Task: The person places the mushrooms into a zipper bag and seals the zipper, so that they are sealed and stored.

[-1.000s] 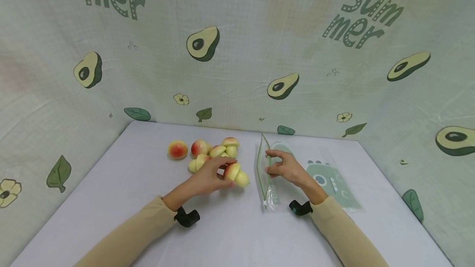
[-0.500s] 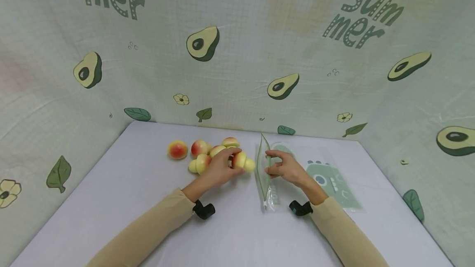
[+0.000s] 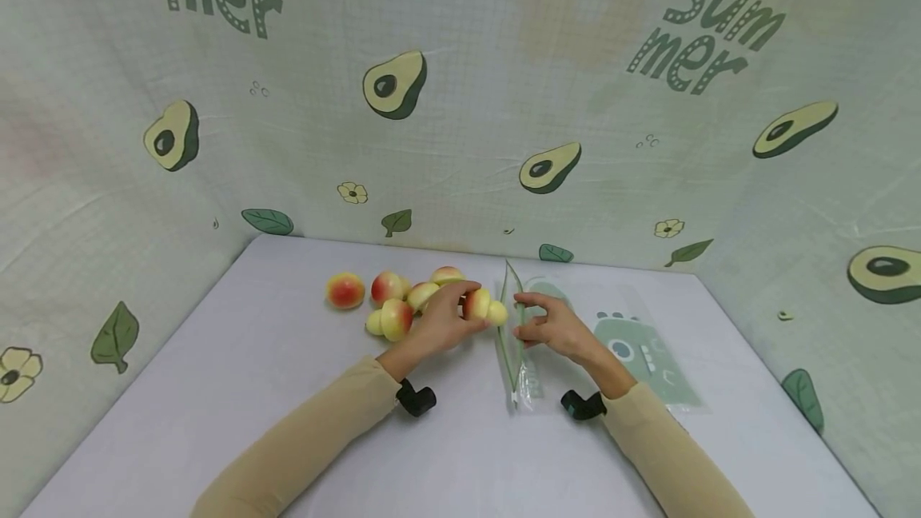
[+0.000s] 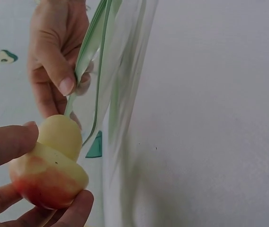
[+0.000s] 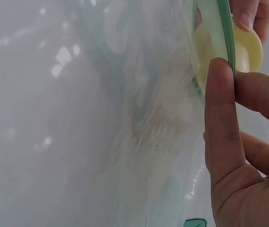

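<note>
My left hand (image 3: 444,320) grips a mushroom-shaped toy (image 3: 480,306) with a red-and-yellow cap and a pale yellow stem. Its rounded stem end points right, overlapping the left edge of the bag's mouth in the head view. In the left wrist view, thumb and fingers hold the mushroom's cap (image 4: 47,182). My right hand (image 3: 556,328) pinches one side of the mouth of a clear zip bag (image 3: 640,350) with a green closure and a green monster print. The bag's mouth gapes toward the mushroom. From the right wrist, thumb and finger clasp the green zip strip (image 5: 227,33).
Several more toy mushrooms lie left of the bag, partly behind my left hand; one (image 3: 394,318) lies on its side, and a red-yellow one (image 3: 345,291) stands apart at far left. A white cloth covers the table (image 3: 237,390). A printed curtain (image 3: 460,214) rises behind it.
My left hand has carried the toy mushroom right and slightly away from me, up to the bag's mouth. The right hand keeps its hold on the bag in the same place.
</note>
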A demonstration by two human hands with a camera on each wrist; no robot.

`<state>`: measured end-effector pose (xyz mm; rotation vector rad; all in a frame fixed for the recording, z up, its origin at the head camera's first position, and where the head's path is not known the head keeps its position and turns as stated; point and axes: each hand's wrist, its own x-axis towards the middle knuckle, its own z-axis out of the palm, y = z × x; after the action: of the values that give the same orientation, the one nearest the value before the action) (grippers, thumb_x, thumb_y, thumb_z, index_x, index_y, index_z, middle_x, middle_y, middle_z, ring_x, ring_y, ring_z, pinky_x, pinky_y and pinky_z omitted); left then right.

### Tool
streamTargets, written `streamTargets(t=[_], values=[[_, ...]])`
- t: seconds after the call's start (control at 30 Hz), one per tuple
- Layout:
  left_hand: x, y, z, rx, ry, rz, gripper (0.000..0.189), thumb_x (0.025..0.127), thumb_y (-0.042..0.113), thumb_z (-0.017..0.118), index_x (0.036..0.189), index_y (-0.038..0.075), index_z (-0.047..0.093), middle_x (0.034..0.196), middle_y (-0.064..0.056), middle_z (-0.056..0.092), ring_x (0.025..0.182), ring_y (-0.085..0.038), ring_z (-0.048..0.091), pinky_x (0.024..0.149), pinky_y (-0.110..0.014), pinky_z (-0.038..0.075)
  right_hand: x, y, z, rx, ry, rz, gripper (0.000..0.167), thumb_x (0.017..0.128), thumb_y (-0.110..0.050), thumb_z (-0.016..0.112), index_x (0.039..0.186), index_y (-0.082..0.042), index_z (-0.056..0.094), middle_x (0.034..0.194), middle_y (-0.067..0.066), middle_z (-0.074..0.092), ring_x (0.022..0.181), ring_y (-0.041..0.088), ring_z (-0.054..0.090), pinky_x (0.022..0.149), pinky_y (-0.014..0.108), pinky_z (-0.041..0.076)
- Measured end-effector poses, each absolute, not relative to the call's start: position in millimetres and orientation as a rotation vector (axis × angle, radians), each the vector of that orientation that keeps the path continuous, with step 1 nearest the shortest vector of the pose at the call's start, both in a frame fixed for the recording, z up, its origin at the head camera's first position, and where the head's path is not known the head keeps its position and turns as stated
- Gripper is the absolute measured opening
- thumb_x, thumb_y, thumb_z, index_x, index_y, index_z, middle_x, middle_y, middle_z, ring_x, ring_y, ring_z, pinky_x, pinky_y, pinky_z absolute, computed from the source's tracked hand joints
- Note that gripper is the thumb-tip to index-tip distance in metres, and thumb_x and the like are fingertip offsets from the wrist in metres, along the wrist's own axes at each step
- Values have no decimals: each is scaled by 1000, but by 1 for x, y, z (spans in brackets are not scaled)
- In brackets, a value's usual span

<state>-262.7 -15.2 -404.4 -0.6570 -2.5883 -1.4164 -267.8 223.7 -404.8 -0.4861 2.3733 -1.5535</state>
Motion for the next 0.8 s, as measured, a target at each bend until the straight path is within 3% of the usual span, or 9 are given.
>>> streamTargets(t=[0.37, 0.67, 0.8], values=[[-270, -7, -411, -669, -2605, -1364, 57, 76, 17, 81, 125, 2, 57, 119, -9, 59, 98, -20, 55, 85, -34, 46, -269, 224, -405, -510, 2331, -1585, 68, 86, -2, 68, 143, 6, 32, 100, 30, 64, 79, 23, 66, 72, 43, 56], [-276, 2, -409, -681, -2663, -1347, 57, 76, 14, 80, 126, 1, 56, 119, -11, 59, 97, -21, 55, 85, -33, 47, -267, 222, -406, -515, 2349, -1596, 67, 84, -2, 69, 141, 7, 36, 91, 27, 67, 75, 19, 66, 70, 39, 57], [-280, 7, -408, -670, -2681, -1314, 58, 75, 16, 80, 126, 2, 56, 121, -11, 59, 105, -23, 55, 91, -36, 46, -268, 223, -404, -500, 2361, -1578, 67, 85, -2, 69, 142, 5, 35, 90, 28, 67, 76, 21, 67, 70, 39, 57]])
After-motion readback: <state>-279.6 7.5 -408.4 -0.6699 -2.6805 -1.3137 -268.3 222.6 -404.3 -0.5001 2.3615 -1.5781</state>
